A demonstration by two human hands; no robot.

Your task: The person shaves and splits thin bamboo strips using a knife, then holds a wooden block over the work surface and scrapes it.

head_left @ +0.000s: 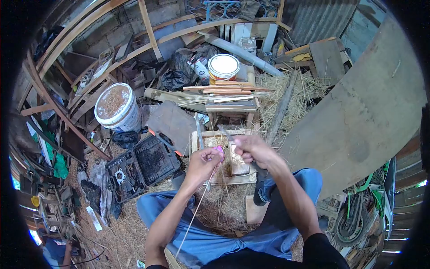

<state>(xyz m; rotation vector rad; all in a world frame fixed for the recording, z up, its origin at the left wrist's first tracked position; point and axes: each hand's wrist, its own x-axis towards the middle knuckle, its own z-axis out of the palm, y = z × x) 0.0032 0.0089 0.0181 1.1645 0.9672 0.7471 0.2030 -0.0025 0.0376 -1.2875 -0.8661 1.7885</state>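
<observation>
- The toolbox [156,162] lies open at our left, probably for easy reach.
- The thin strip [192,219] slants up from our lap to our left hand [204,166], its fingers pinched round a pink pad [219,151], perhaps against splinters.
- The wooden frame [239,180] sits low between our feet, below both hands.
- Our right hand [259,151] grips a knife [226,133], blade angled away, likely sparing our fingers.

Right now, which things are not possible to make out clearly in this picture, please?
All in the head view:
Small bright pink piece: full shape, partly covered by the left hand.
Thin grey metal blade: its handle, hidden by the right hand.
Open black plastic case: its dark contents, too small to identify.
Second person, lower left: mostly cut off by the picture's dark round edge.
</observation>
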